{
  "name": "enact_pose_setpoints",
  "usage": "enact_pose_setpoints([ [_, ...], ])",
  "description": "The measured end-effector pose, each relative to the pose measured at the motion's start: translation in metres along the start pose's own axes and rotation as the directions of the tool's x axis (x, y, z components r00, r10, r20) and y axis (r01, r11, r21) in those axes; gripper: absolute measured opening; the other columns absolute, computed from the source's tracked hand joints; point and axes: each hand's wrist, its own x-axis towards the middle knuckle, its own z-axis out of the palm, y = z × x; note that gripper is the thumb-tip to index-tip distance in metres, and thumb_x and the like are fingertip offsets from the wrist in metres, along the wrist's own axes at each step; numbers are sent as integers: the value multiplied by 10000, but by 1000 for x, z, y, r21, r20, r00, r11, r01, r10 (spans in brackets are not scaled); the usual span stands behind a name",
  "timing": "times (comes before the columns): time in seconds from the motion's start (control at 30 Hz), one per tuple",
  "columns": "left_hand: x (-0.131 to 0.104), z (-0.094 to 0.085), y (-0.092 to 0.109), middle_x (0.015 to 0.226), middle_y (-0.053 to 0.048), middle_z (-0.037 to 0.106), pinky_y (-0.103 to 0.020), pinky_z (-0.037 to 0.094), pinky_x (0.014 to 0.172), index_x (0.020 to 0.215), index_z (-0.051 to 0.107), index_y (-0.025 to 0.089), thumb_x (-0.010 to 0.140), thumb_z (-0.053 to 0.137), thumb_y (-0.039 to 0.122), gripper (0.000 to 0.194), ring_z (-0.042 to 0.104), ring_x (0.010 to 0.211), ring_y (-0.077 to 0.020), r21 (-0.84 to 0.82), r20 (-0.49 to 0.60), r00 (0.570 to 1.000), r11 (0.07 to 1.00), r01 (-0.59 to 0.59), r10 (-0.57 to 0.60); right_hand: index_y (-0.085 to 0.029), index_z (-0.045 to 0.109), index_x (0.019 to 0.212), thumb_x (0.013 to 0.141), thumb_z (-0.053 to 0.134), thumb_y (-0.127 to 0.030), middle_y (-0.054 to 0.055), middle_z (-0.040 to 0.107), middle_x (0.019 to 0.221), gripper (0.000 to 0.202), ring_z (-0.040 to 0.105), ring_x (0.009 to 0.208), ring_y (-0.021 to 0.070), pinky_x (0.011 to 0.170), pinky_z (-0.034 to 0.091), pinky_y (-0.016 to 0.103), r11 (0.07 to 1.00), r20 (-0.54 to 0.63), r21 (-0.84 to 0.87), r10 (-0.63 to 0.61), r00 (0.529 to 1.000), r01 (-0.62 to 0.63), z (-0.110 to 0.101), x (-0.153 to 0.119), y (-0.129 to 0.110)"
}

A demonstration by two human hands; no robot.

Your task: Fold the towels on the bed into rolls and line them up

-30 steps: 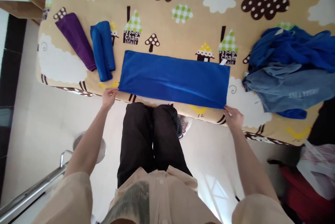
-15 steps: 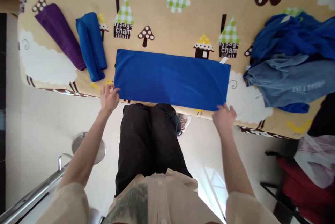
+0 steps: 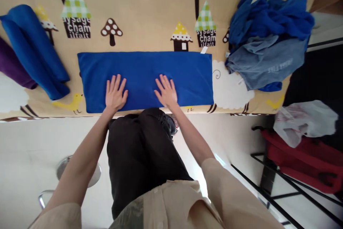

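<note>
A person in a beige short-sleeved shirt (image 3: 158, 204) and black trousers (image 3: 142, 150) presses the left hand (image 3: 115, 93) and right hand (image 3: 166, 92), fingers spread, onto a flat blue rectangular cloth (image 3: 142, 68) on a beige cover printed with houses and mushrooms (image 3: 152, 18). A white fabric label (image 3: 204, 50) juts from its far edge, toward the right. At left lie a long folded blue cloth (image 3: 37, 50) and a purple cloth bundle (image 3: 13, 66); at right, a crumpled pile of blue and grey-blue cloths (image 3: 268, 39). Near right, a white plastic bag (image 3: 305, 120) rests against a red item (image 3: 302, 157).
</note>
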Motion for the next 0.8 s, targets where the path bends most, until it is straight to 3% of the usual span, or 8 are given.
enact_pose_setpoints([
  [0.1,-13,-12,-18,1753,-104,202,-613,-33,1327,1611,415,211,974,516,454,689,65,1647,-320,-22,-133,976,985,173,-174,-189,272,1667,1087,280,-534,69,198,1763,675,105,1641,263,1318,87,587,979,-131,-80,178,975,-190,-19,-31,82],
  [0.2,-18,-25,-38,1763,-98,167,-582,-27,1341,1618,394,191,992,476,505,705,51,1648,-322,-31,-213,941,964,264,-265,-83,242,1661,1095,230,-480,142,197,1754,691,106,1624,250,1319,85,545,923,-281,-93,335,899,-373,-38,-60,157],
  [0.33,-19,-35,-53,1759,-164,130,-596,-45,1338,1633,308,62,1027,419,507,760,39,1642,-356,-28,-266,919,955,296,-292,-31,257,1637,1081,210,-426,207,238,1727,683,122,1608,261,1299,101,577,885,-291,-38,434,853,-463,-58,-80,203],
  [0.47,-9,-31,-29,1757,-185,111,-614,-38,1333,1651,288,81,1013,459,472,767,8,1644,-359,11,-185,955,971,237,-231,-36,225,1651,1074,197,-411,205,159,1748,689,46,1634,310,1294,45,646,842,-377,-28,490,786,-539,-60,-57,158],
  [0.53,6,-21,-4,1755,-145,167,-604,7,1339,1647,330,151,1000,489,465,736,56,1643,-347,16,-56,995,996,89,-88,-82,176,1677,1075,205,-445,156,108,1767,703,-6,1648,309,1300,41,657,905,-315,-34,394,864,-425,-52,-29,104],
  [0.63,38,-1,31,1745,-97,235,-579,62,1345,1641,365,216,1010,483,455,685,127,1638,-328,-3,120,984,991,-135,134,-193,166,1702,1075,230,-470,48,158,1770,688,-10,1655,279,1320,21,632,993,-54,63,107,993,-103,-32,23,13],
  [0.73,68,13,40,1736,-89,263,-601,51,1338,1632,390,224,1018,465,459,662,135,1636,-331,-21,153,969,981,-192,193,-215,157,1710,1083,227,-477,-2,192,1758,683,56,1655,236,1343,-9,545,980,78,175,-113,990,98,-15,69,-45],
  [0.8,81,13,28,1734,-81,271,-640,6,1325,1608,436,241,1006,494,458,643,113,1638,-344,-18,108,982,988,-155,156,-213,174,1709,1082,248,-505,-19,193,1754,695,65,1654,230,1348,-19,508,977,108,169,-149,983,130,-12,87,-48],
])
